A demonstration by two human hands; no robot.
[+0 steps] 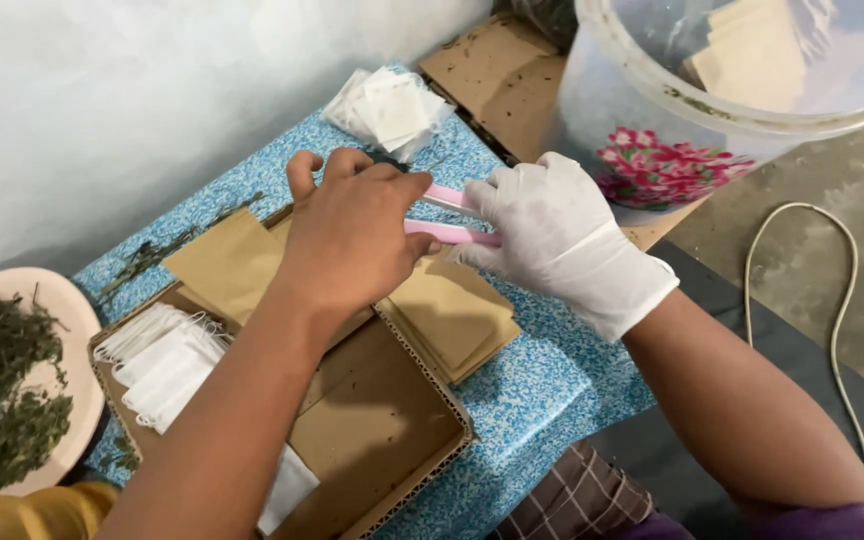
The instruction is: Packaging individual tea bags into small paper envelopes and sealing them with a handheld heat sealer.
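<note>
My right hand (562,235), in a white glove, grips a pink clamp-like tool (449,232) with two long arms. My bare left hand (352,235) lies over the tool's far end, fingers curled down on something that stays hidden beneath it. Just below both hands sits a stack of brown paper pouches (452,315) on the blue speckled table (542,390). More brown pouches (227,262) lie to the left, partly under my left forearm.
An open cardboard box (382,430) holds a row of white filter bags (162,365). A pink plate of dried green herbs (12,380) sits far left. White bags (387,108) pile at the table's back. A clear flowered bucket (672,140) stands right; a white cord (837,300) lies on the floor.
</note>
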